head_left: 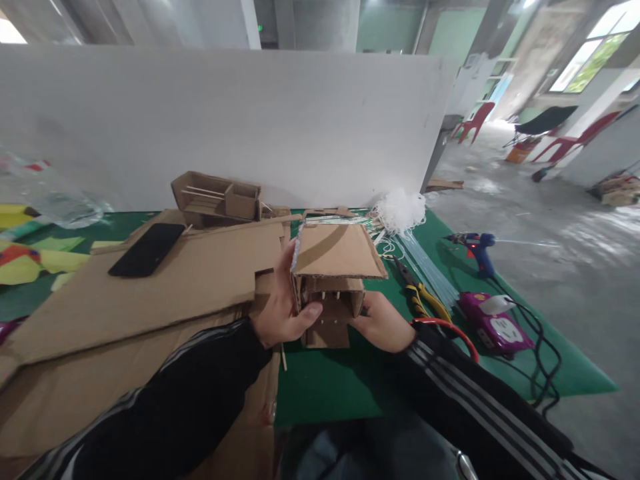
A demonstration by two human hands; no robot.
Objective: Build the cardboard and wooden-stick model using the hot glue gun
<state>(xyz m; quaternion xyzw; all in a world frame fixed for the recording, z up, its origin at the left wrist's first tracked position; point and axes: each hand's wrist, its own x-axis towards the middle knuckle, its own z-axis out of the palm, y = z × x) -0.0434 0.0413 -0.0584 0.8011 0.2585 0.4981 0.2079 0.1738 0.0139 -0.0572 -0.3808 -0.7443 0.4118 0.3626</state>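
A small cardboard house model (334, 267) with a flat sloping roof stands on the green table (340, 387) in front of me. My left hand (281, 308) grips its left wall, thumb across the front opening. My right hand (381, 323) holds the lower right side of the model, fingers tucked behind it. Both sleeves are black with white stripes.
Large cardboard sheets (150, 293) cover the left of the table, with a black phone (147, 249) on them. An open cardboard tray (217, 199) lies behind. To the right lie pliers (420, 293), glue sticks (425, 263), a blue glue gun (477, 248) and a purple power strip (493, 323). A white board (225, 120) walls off the back.
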